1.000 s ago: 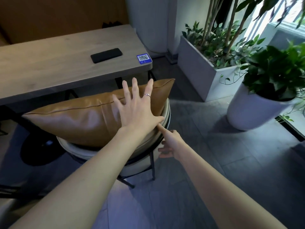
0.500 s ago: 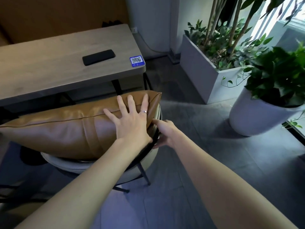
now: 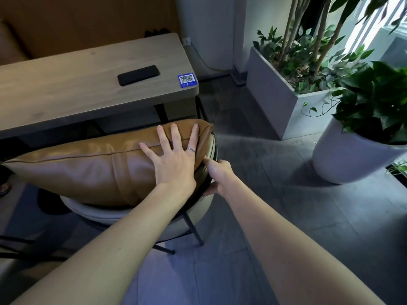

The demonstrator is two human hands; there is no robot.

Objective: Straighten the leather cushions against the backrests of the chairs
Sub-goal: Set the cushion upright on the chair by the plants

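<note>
Wooden worktop carries a black phone near its right end and a blue QR sticker at the front right corner; pale chair in front carries the brown leather cushion, floor grey tiled.

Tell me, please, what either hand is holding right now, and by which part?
The right hand grips the chair by its backrest rim. The left hand holds nothing; it lies flat, fingers spread, on the leather cushion.
</note>
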